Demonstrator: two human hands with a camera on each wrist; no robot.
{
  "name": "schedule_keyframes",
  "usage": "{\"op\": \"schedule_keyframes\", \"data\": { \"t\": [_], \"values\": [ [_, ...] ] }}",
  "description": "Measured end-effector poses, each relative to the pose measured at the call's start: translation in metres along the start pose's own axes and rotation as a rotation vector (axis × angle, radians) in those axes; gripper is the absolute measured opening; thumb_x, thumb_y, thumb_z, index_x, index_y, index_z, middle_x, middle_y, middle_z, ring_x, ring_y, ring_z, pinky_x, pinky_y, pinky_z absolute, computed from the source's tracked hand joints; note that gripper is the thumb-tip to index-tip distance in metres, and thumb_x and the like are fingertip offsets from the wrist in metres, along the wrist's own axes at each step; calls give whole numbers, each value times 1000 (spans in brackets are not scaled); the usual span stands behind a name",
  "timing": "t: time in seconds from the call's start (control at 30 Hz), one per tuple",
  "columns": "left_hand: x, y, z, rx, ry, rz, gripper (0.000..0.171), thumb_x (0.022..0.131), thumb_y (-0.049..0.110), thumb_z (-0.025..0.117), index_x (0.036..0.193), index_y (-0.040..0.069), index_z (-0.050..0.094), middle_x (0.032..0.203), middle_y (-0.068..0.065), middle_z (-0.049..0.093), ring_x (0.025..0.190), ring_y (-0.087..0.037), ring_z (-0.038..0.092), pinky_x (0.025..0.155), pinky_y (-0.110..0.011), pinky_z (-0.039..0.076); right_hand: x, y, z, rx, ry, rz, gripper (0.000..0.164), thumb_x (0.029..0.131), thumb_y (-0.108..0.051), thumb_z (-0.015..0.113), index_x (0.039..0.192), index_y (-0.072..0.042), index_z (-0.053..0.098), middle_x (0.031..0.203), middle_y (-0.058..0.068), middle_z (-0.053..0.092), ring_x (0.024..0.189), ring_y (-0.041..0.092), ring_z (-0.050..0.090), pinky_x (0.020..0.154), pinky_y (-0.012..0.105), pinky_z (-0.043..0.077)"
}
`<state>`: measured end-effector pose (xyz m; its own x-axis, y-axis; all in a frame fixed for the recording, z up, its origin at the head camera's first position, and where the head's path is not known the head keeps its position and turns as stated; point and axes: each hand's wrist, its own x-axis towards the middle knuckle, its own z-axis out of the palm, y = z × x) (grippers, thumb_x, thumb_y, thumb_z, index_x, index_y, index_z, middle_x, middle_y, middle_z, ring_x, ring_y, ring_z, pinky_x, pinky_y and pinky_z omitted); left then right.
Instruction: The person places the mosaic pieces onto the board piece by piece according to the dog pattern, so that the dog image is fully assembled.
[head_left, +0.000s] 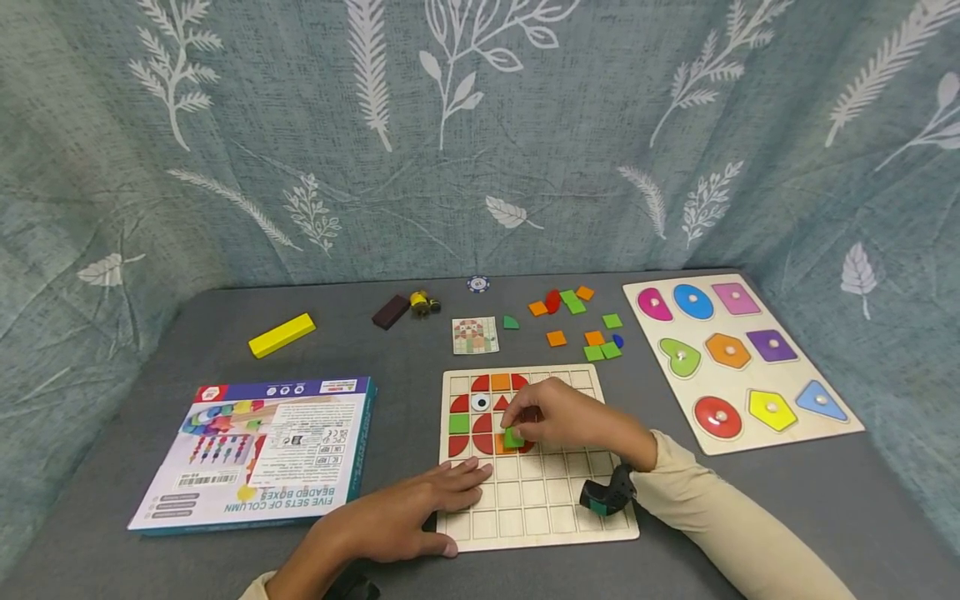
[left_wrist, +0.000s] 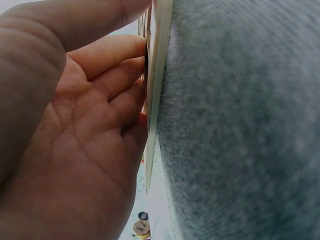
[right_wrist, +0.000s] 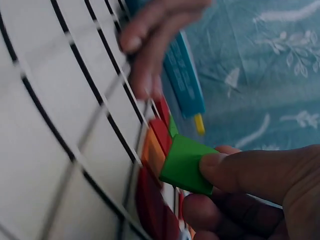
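My right hand [head_left: 558, 421] pinches a green square tile [right_wrist: 187, 164] between thumb and fingers, close over the wooden grid board [head_left: 525, 521]. An orange tile [head_left: 501, 444] and a red curved tile [right_wrist: 150, 200] lie in the cells just beneath it. Red, orange and green pieces fill part of the board's upper left, along with a white eye tile [head_left: 480, 402]. Some of that pattern is hidden behind my right hand. My left hand [head_left: 408, 512] rests at the board's left edge, its fingers extended over the surface and its thumb at the near corner.
Loose orange, green and red tiles [head_left: 557, 338] lie behind the board, beside a small pattern card [head_left: 475, 335]. A boxed bead set [head_left: 255, 454] sits at left, a knobbed shape puzzle [head_left: 738, 367] at right. A yellow block [head_left: 282, 336] and a dark block [head_left: 391, 312] lie farther back.
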<state>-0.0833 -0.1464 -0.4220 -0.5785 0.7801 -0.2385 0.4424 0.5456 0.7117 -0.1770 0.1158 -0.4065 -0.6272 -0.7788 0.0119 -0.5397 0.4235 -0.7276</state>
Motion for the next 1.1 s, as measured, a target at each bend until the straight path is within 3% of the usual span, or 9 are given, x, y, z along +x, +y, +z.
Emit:
{"op": "schedule_keyframes", "data": {
  "t": [0.27, 0.57, 0.73, 1.1],
  "values": [
    [-1, -1, 1, 12, 11, 20, 63, 90, 24, 70, 145, 7, 45, 158, 2, 27, 146, -22, 17, 113, -45, 23, 0, -11, 19, -10, -81, -21, 11, 88, 1, 67, 92, -6, 73, 81, -9, 65, 70, 0, 55, 66, 21, 50],
    [-1, -1, 1, -6, 6, 12, 63, 90, 24, 70, 146, 8, 44, 158, 4, 26, 146, -22, 16, 113, -46, 22, -1, -11, 25, -144, -45, -40, 11, 84, 0, 71, 87, -11, 73, 77, -11, 58, 68, 1, 51, 64, 21, 45],
    [-1, -1, 1, 1, 9, 19, 63, 90, 24, 70, 146, 8, 44, 158, 3, 27, 146, -22, 17, 113, -46, 23, -1, -9, 25, -145, -57, -35, 11, 84, -2, 71, 90, -11, 73, 76, -13, 57, 68, 0, 51, 64, 21, 45],
    [0, 1, 1, 10, 7, 16, 64, 90, 20, 71, 147, 9, 43, 158, 3, 25, 146, -21, 15, 114, -45, 22, -3, 10, -4, -179, 136, 15, 12, 87, -4, 69, 97, -8, 75, 91, -5, 67, 76, 8, 55, 68, 26, 47]
  ]
}}
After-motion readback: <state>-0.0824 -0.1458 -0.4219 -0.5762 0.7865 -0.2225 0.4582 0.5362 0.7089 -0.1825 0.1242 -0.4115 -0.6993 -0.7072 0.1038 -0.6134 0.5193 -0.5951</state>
